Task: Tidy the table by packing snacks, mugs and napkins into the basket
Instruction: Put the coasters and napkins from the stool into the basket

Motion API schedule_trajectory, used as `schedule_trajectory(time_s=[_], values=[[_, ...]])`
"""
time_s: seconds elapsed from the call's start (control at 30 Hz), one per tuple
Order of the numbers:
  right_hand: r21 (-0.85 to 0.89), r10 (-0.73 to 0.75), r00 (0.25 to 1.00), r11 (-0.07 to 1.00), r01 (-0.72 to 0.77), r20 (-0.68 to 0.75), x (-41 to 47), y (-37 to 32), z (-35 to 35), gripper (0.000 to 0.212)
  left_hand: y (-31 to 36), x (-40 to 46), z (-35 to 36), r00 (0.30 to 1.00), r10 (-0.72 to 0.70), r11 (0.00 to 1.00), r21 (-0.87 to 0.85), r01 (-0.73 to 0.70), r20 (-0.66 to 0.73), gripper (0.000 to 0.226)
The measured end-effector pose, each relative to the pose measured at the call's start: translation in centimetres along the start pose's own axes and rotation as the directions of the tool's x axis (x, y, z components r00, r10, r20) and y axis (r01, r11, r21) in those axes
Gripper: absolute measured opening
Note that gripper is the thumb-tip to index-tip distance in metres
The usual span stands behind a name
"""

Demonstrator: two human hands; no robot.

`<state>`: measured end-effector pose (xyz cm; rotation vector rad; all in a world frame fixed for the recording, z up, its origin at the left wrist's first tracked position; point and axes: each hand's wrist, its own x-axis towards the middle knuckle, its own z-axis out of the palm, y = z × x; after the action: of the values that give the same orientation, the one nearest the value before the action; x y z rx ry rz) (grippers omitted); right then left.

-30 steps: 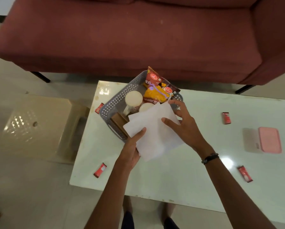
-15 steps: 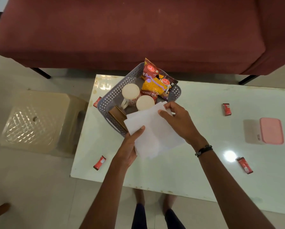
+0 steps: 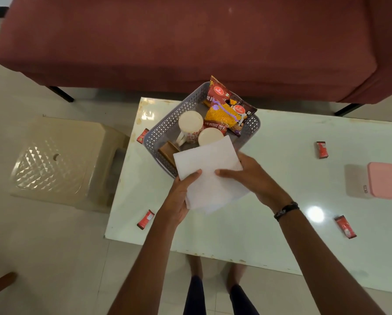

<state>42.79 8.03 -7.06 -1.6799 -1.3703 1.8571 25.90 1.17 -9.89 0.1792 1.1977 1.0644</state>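
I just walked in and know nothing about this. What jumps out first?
Two hands, the left hand and the right hand, hold a white napkin over the near corner of a grey basket on the white table. Inside stand two mugs beside bright snack packets. A dark red sofa fills the background.

A dark red sofa (image 3: 190, 42) on black legs runs along the far side of the white table (image 3: 258, 223); a beige plastic stool (image 3: 58, 160) stands on the pale tiled floor (image 3: 42, 258) just beside the table's left end; a pink-lidded box (image 3: 382, 183) sits near the table's right edge; a black bracelet (image 3: 286, 210) circles one wrist.
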Motion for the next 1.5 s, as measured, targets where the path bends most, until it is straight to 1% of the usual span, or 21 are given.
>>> schedule_trajectory(time_s=[0.03, 0.1, 0.17, 0.27, 0.33, 0.43, 0.5, 0.57, 0.73, 0.8, 0.9, 1.0, 1.07, 1.13, 1.2, 1.27, 1.3, 1.33, 1.37, 1.43, 1.5], values=[[-0.084, -0.021, 1.000, 0.996, 0.019, -0.021, 0.0, 0.3, 0.7, 0.049, 0.0, 0.0, 0.0, 0.999, 0.007, 0.998, 0.057, -0.005, -0.034, 0.049], [-0.253, -0.072, 0.990, 0.967, 0.040, -0.119, 0.0, 0.8, 2.4, 0.047, -0.7, -0.1, -0.2, 0.988, 0.033, 0.984, 0.177, -0.005, -0.154, 0.045], [-0.358, -0.087, 0.978, 0.934, 0.013, -0.192, -0.3, 1.8, 4.1, 0.047, -1.8, -0.4, -0.5, 0.971, 0.060, 0.950, 0.312, 0.016, -0.232, 0.038], [-0.450, -0.090, 0.971, 0.893, -0.019, -0.220, -0.4, 3.0, 7.0, 0.038, -2.9, -0.8, -1.2, 0.952, 0.086, 0.832, 0.546, 0.093, -0.294, 0.027], [-0.516, -0.151, 0.961, 0.856, 0.009, -0.232, 0.3, 3.0, 8.5, 0.033, -2.8, -0.5, -1.8, 0.910, 0.181, 0.756, 0.645, 0.113, -0.372, 0.036], [-0.544, -0.249, 0.950, 0.832, 0.110, -0.187, 2.9, 1.1, 9.6, 0.030, -0.5, 0.3, -2.1, 0.819, 0.321, 0.790, 0.612, 0.045, -0.475, 0.044], [-0.544, -0.324, 0.935, 0.815, 0.199, -0.143, 5.0, -0.5, 10.0, 0.029, 1.2, 1.2, -2.3, 0.779, 0.414, 0.762, 0.648, -0.014, -0.470, 0.041], [-0.592, -0.398, 0.909, 0.764, 0.257, -0.120, 6.9, -2.0, 10.4, 0.033, 2.9, 2.3, -2.5, 0.752, 0.468, 0.729, 0.684, -0.031, -0.464, 0.038], [-0.785, -0.472, 0.871, 0.589, 0.193, -0.139, 10.3, -3.1, 11.9, 0.032, 5.0, 4.9, -2.9, 0.696, 0.468, 0.739, 0.673, 0.031, -0.545, 0.045], [-0.798, -0.470, 0.875, 0.569, 0.200, -0.116, 11.2, -2.9, 12.5, 0.033, 5.1, 5.7, -3.0, 0.694, 0.471, 0.725, 0.687, 0.048, -0.545, 0.047], [-0.784, -0.488, 0.867, 0.577, 0.230, -0.105, 11.8, -2.0, 13.1, 0.030, 5.0, 6.6, -3.3, 0.698, 0.475, 0.712, 0.700, 0.053, -0.536, 0.047], [-0.790, -0.563, 0.811, 0.566, 0.236, -0.161, 11.9, -1.0, 13.2, 0.021, 4.8, 7.4, -3.7, 0.707, 0.474, 0.692, 0.719, 0.070, -0.525, 0.047], [-0.787, -0.586, 0.791, 0.566, 0.244, -0.177, 11.9, -0.6, 13.2, 0.014, 4.9, 7.8, -3.7, 0.714, 0.465, 0.691, 0.719, 0.077, -0.523, 0.044], [-0.789, -0.573, 0.803, 0.564, 0.244, -0.161, 12.1, -0.1, 13.3, 0.012, 4.7, 8.1, -3.8, 0.733, 0.444, 0.698, 0.712, 0.079, -0.516, 0.035], [-0.768, -0.539, 0.832, 0.585, 0.261, -0.128, 12.3, 0.4, 13.1, 0.017, 4.3, 8.3, -3.9, 0.750, 0.416, 0.726, 0.684, 0.066, -0.514, 0.028], [-0.736, -0.521, 0.847, 0.614, 0.286, -0.105, 12.3, 0.6, 12.8, 0.021, 4.1, 8.3, -4.1, 0.750, 0.399, 0.757, 0.651, 0.055, -0.527, 0.026], [-0.732, -0.536, 0.837, 0.612, 0.300, -0.106, 12.0, 0.5, 12.6, 0.019, 4.1, 8.1, -4.1, 0.740, 0.399, 0.768, 0.638, 0.054, -0.542, 0.025], [-0.728, -0.561, 0.818, 0.613, 0.307, -0.126, 11.7, 0.2, 12.1, 0.016, 4.2, 7.9, -4.2, 0.721, 0.403, 0.782, 0.621, 0.049, -0.564, 0.024], [-0.709, -0.572, 0.801, 0.638, 0.300, -0.176, 11.4, -0.2, 11.5, 0.015, 4.2, 7.7, -4.3, 0.699, 0.396, 0.804, 0.592, 0.049, -0.596, 0.023], [-0.611, -0.547, 0.776, 0.742, 0.275, -0.315, 11.2, -1.2, 9.3, 0.015, 3.9, 7.4, -4.9, 0.662, 0.369, 0.850, 0.526, 0.045, -0.653, 0.022], [-0.544, -0.527, 0.738, 0.798, 0.260, -0.421, 11.8, -2.5, 6.5, 0.014, 3.6, 7.1, -5.4, 0.631, 0.333, 0.880, 0.472, 0.060, -0.700, 0.022]])
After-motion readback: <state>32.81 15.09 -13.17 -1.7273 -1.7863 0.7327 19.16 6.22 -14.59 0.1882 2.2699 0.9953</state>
